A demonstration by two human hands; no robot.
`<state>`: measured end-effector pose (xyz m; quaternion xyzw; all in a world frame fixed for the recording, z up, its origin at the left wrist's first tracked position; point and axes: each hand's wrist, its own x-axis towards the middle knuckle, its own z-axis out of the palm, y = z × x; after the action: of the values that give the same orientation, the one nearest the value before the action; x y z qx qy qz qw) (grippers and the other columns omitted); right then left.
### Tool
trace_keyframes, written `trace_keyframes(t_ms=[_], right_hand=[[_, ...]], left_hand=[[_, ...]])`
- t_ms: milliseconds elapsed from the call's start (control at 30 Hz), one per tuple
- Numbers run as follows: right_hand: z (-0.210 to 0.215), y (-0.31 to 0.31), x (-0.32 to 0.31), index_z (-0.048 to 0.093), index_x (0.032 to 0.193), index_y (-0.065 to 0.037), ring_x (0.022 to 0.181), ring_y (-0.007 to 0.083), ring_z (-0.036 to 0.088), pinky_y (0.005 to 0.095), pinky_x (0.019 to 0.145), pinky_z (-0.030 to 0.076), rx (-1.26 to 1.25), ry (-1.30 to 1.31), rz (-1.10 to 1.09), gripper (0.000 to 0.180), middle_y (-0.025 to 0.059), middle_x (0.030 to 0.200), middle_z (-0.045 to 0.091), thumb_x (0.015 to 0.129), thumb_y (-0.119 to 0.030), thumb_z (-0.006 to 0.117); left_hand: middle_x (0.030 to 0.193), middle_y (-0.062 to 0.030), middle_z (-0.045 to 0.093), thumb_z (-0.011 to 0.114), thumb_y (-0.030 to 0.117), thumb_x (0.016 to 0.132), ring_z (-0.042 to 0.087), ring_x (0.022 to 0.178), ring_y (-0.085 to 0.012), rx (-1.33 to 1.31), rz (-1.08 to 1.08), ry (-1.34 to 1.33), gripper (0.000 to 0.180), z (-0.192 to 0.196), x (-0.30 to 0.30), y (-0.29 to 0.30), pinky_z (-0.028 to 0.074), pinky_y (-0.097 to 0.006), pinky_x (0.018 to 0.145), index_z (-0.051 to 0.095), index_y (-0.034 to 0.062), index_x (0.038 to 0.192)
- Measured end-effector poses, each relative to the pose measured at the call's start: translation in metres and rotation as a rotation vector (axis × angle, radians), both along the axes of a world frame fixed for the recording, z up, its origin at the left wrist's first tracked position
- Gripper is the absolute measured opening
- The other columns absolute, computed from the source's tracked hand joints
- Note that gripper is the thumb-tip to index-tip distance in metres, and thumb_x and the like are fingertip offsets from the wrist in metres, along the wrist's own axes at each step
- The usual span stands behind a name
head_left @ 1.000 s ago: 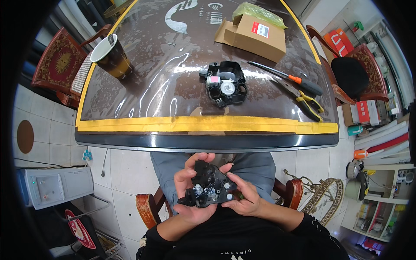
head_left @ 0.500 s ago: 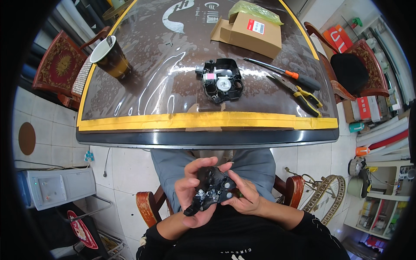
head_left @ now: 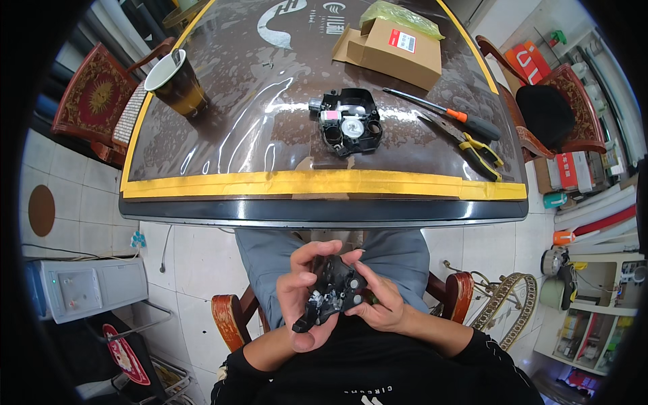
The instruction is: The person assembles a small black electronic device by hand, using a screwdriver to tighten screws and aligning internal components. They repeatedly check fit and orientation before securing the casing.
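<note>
- The left hand (head_left: 301, 297) curls its fingers around a black plastic mechanism (head_left: 332, 290), thumb over its top edge.
- The right hand (head_left: 379, 305) pinches the same part from the other side, fingertips pressed on its face.
- The part sits between both palms, above the lap.
- Well beyond the fingers, a second black assembly (head_left: 349, 121) lies on the table (head_left: 324, 183).

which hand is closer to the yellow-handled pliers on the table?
Right. The right hand sits on the same side as the pliers, below and left of them, off the table. The left hand is farther left; both grip the black part over the lap.
</note>
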<state>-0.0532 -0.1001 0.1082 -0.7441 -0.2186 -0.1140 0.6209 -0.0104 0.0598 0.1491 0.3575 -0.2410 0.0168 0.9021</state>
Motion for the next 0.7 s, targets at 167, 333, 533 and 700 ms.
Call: trace_keyframes(t_ms=[167,333,533,700], right_hand=[[-0.005,0.003,-0.005,0.043,0.153,0.012,0.105,0.0299,0.076,0.0346,0.081,0.061,0.084,0.100,0.009,0.086,0.0265,0.134,0.068,0.088,-0.024,0.087],[-0.006,0.003,-0.006,0.042,0.155,0.010,0.101,0.0239,0.074,0.0318,0.079,0.059,0.102,0.143,-0.012,0.087,0.0237,0.133,0.068,0.089,-0.025,0.086],[0.006,0.001,-0.009,0.048,0.152,0.006,0.085,0.0137,0.068,0.0266,0.070,0.052,0.316,0.448,0.066,0.056,0.0131,0.106,0.071,0.104,-0.014,0.069],[0.008,-0.001,0.001,0.066,0.125,0.004,0.083,0.0212,0.070,0.0316,0.075,0.054,0.088,0.552,0.133,0.024,0.0124,0.095,0.070,0.103,0.000,0.057]], left_hand=[[0.150,-0.0243,0.038,0.064,0.065,0.098,0.042,0.146,-0.0420,-0.018,0.024,-0.051,0.067,-0.002,0.005,-0.001,0.040,-0.068,0.118,0.050,0.0154,0.140],[0.149,-0.0236,0.038,0.055,0.062,0.104,0.045,0.142,-0.0401,-0.013,0.061,-0.002,0.058,-0.002,0.006,0.000,0.043,-0.067,0.116,0.050,0.0133,0.136],[0.153,-0.0193,0.043,0.040,0.070,0.106,0.047,0.143,-0.0337,-0.062,0.171,0.360,0.064,-0.002,0.006,-0.002,0.048,-0.069,0.110,0.048,0.0171,0.141],[0.152,-0.0182,0.050,0.036,0.073,0.105,0.050,0.144,-0.0338,-0.197,0.136,0.507,0.069,-0.004,0.009,-0.002,0.048,-0.072,0.107,0.054,0.0154,0.137]])
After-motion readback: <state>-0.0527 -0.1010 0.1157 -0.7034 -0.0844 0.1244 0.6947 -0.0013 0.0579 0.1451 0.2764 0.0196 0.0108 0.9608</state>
